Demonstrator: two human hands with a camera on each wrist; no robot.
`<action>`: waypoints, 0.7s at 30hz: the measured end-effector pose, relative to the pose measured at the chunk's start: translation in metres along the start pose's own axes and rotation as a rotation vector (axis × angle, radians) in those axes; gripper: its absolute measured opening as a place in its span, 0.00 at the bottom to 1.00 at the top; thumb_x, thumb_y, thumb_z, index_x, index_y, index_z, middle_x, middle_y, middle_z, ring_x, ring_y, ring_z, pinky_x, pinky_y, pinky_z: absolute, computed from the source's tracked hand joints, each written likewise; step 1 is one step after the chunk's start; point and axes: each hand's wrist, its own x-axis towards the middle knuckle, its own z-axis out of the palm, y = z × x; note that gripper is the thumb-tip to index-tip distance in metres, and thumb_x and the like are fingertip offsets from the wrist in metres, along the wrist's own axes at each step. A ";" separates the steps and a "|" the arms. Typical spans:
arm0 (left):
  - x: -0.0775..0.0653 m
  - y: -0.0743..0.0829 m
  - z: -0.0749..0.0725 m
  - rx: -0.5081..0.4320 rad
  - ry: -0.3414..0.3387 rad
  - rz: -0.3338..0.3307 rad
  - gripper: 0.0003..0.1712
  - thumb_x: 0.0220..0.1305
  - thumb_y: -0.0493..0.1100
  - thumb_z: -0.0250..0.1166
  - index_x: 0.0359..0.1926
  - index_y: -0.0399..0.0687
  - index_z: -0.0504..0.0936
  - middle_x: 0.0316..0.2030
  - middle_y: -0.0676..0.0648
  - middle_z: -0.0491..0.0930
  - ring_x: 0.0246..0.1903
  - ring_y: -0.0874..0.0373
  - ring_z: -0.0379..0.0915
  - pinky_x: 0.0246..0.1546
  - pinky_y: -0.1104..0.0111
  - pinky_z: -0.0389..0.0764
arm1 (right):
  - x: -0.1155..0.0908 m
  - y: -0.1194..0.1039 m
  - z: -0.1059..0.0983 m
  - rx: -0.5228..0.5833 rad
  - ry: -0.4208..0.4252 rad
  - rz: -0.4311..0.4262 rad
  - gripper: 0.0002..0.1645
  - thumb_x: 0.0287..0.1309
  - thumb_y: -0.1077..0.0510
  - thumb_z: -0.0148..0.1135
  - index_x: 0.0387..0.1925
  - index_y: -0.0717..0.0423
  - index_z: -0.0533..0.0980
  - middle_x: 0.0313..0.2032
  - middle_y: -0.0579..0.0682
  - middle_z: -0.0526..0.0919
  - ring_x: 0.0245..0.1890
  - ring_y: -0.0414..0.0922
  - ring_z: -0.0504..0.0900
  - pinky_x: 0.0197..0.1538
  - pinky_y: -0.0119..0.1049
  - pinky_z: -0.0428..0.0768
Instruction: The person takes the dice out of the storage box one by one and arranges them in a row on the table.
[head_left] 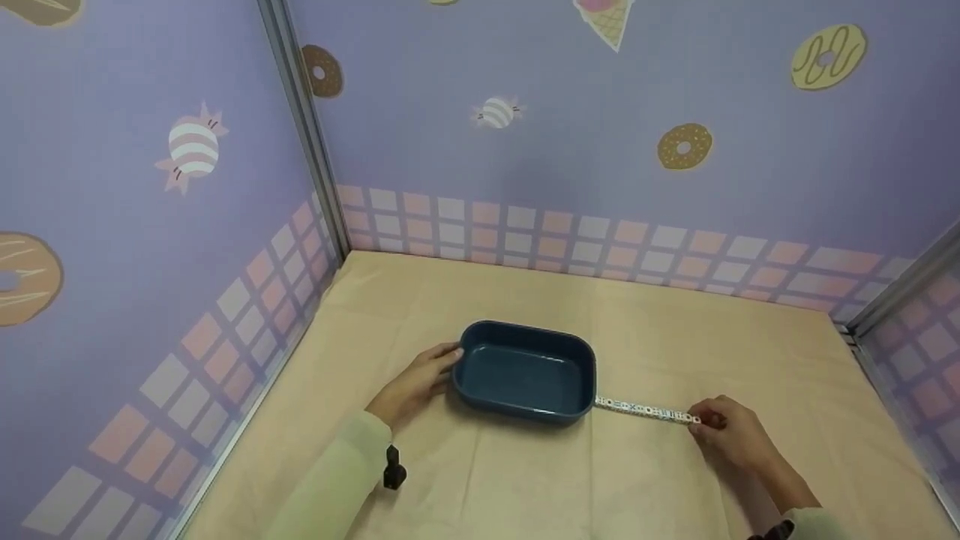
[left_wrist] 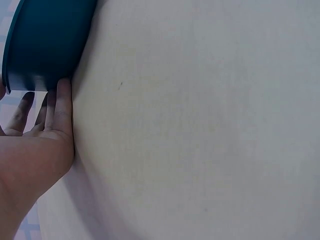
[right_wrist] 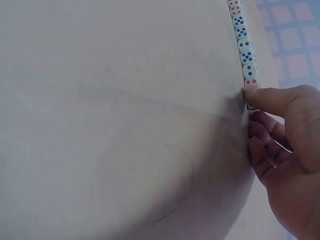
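A deep blue rectangular dish (head_left: 525, 375) with rounded corners stands on the cloth. My left hand (head_left: 417, 381) lies against its left end, and in the left wrist view the fairly straight fingers (left_wrist: 62, 107) touch the dish's side (left_wrist: 47, 47). A straight row of white dice (head_left: 645, 410) runs from the dish's right wall to my right hand (head_left: 739, 435). In the right wrist view the dice (right_wrist: 245, 45) show blue and red pips. Thumb and forefinger of my right hand (right_wrist: 295, 130) pinch the end die (right_wrist: 251, 84), partly hidden by the thumb; the other fingers curl below.
A pale yellow cloth (head_left: 360, 315) covers the table. Purple walls with printed sweets and a checked border (head_left: 487, 232) enclose it at the back and both sides. Metal posts (head_left: 307, 127) stand at the corners. A hair-like strand (right_wrist: 187, 175) lies on the cloth.
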 end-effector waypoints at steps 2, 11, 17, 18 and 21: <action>0.000 0.000 0.001 0.015 0.001 0.001 0.37 0.81 0.56 0.60 0.80 0.46 0.64 0.76 0.39 0.68 0.73 0.43 0.69 0.71 0.51 0.73 | 0.000 0.001 0.000 0.009 -0.004 0.005 0.10 0.64 0.65 0.74 0.45 0.55 0.86 0.39 0.49 0.80 0.38 0.44 0.77 0.37 0.31 0.78; 0.006 0.001 0.002 0.009 0.002 0.006 0.37 0.81 0.55 0.60 0.80 0.43 0.63 0.76 0.37 0.67 0.73 0.41 0.67 0.72 0.49 0.72 | 0.002 0.007 0.000 0.094 -0.026 0.076 0.09 0.66 0.62 0.73 0.47 0.55 0.86 0.41 0.52 0.79 0.37 0.46 0.77 0.33 0.31 0.80; 0.002 -0.001 -0.003 0.008 0.005 0.003 0.37 0.81 0.55 0.60 0.80 0.44 0.64 0.76 0.38 0.67 0.73 0.42 0.67 0.72 0.49 0.71 | 0.003 0.011 0.009 0.138 -0.045 0.111 0.11 0.67 0.61 0.72 0.49 0.53 0.84 0.42 0.52 0.79 0.40 0.47 0.76 0.35 0.33 0.78; 0.002 -0.002 -0.005 0.010 0.005 0.002 0.37 0.80 0.56 0.61 0.80 0.44 0.64 0.76 0.38 0.67 0.73 0.42 0.67 0.73 0.49 0.71 | 0.004 0.011 0.012 0.139 -0.051 0.119 0.11 0.67 0.61 0.72 0.50 0.54 0.83 0.43 0.52 0.79 0.40 0.47 0.75 0.36 0.33 0.77; 0.001 -0.002 -0.011 0.017 0.014 -0.002 0.38 0.80 0.56 0.61 0.80 0.45 0.64 0.77 0.38 0.66 0.73 0.42 0.67 0.73 0.49 0.71 | 0.007 0.010 0.018 0.169 -0.063 0.137 0.13 0.66 0.59 0.74 0.51 0.55 0.82 0.42 0.52 0.79 0.40 0.48 0.74 0.37 0.33 0.76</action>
